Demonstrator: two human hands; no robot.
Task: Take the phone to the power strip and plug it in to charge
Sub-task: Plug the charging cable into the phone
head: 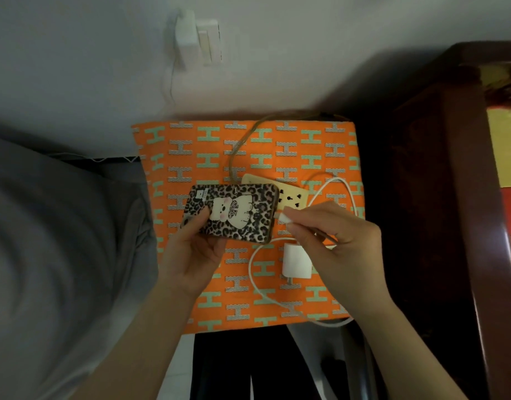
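My left hand (190, 252) holds the phone (234, 212), back up, in a leopard-print case with a white cartoon cat. My right hand (332, 232) pinches the white connector (284, 217) of the charging cable right at the phone's right end; whether it is seated in the port I cannot tell. The white cable (257, 284) loops over the cloth to a white charger adapter (296, 262), lying unplugged below the phone. A yellowish power strip (294, 194) lies flat behind the phone, partly hidden by it, its brown cord (237, 148) running toward the wall.
An orange cloth with green and grey H shapes (190, 145) covers the small stand. A white plug sits in a wall socket (196, 41) above. Dark wooden furniture (438, 197) stands on the right, grey fabric (61, 241) on the left.
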